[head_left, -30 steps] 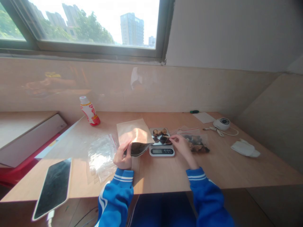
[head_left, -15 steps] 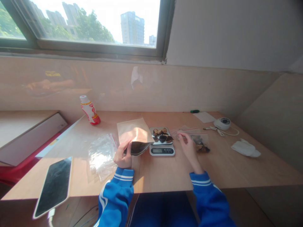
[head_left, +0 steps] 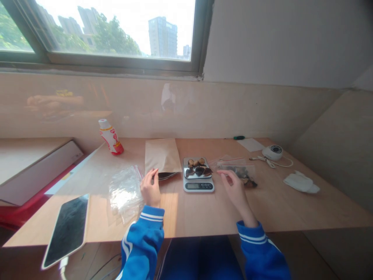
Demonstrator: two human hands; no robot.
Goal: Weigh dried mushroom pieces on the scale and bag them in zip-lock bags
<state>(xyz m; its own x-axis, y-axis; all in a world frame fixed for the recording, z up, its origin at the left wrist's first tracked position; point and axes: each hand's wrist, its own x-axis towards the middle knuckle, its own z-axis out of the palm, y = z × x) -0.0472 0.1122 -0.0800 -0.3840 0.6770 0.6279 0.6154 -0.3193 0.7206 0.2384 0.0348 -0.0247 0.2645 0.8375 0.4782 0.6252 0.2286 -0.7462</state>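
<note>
A brown kraft paper bag (head_left: 163, 153) lies on the table with its dark mouth towards me. At the bag's near left corner is my left hand (head_left: 150, 189), thumb and fingers drawn together on the edge. A small white digital scale (head_left: 198, 186) stands right of the bag. On its plate rest several brown, round dried mushrooms (head_left: 196, 163) and some dark curled pieces (head_left: 201, 171). My right hand (head_left: 233, 186) hovers just right of the scale, its thumb and fingertips pinched; whatever may be between them is too small to see. Beyond it lies a clear zip bag (head_left: 244, 170) with dark pieces inside.
Left of my left hand lies a stack of clear zip bags (head_left: 125, 192). A phone (head_left: 67, 229) on a cable overhangs the front edge. A red and white bottle (head_left: 111, 138) stands behind. Towards the right are a white camera (head_left: 273, 153) and a crumpled tissue (head_left: 301, 182).
The paper bag has gone from raised and tilted beside the scale to flat on the table, further left and back. My right hand has shifted slightly down and stays pinched.
</note>
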